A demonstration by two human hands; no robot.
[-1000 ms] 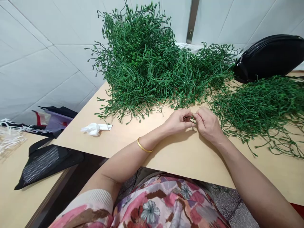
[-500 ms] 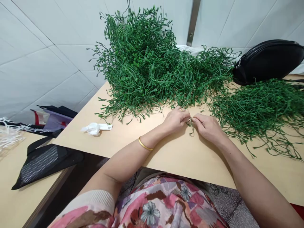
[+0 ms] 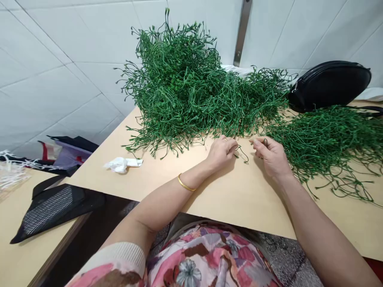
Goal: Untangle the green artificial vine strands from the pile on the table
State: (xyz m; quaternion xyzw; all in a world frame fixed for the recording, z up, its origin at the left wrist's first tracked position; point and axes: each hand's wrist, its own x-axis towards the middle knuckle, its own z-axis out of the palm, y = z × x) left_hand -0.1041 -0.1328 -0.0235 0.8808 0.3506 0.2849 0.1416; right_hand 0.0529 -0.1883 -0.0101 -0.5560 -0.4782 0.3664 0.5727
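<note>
My left hand (image 3: 222,153) is closed in a pinch over the pale tabletop (image 3: 215,191). From its fingertips a thin green plastic-looking stem (image 3: 243,153) sticks out to the right, its end curling down. My right hand (image 3: 271,155) is held a little apart on the right, thumb and fingers bent together. A dark curved bit (image 3: 265,141) shows between its fingers, too small to name. Behind both hands rises a big tangled heap of green stems (image 3: 191,87) with small budded tips. Beside my right hand lies a second, flatter pile of stems (image 3: 329,139).
At the back right stands a black zipped bag (image 3: 330,85). A crumpled white tissue (image 3: 120,164) lies on the left of the table. On a lower surface at left are a black mesh-patterned pouch (image 3: 49,211) and white strands (image 3: 10,171). A tiled wall (image 3: 98,36) closes off the back.
My hands have come apart; the right one has moved to the right, away from the stem. The left hand keeps its pinch on it. The view has tilted slightly.
</note>
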